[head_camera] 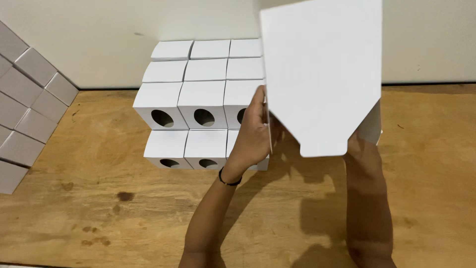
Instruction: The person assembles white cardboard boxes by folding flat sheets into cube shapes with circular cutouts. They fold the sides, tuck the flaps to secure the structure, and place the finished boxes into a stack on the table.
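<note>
You hold a flat white cardboard sheet (322, 74) up in front of you, above the far middle of the wooden table (99, 208). Your left hand (253, 131) pinches its left edge, fingers curled around the card (a dark band sits on that wrist). Your right hand (359, 144) is behind the sheet's lower right part, mostly hidden, so you cannot tell how it grips. Just left of the sheet, a stack of folded white boxes (198, 104) with round holes in their near faces stands against the far wall (74, 34). At the far left edge, another pile of grey-white boxes (25, 94) leans at an angle.
</note>
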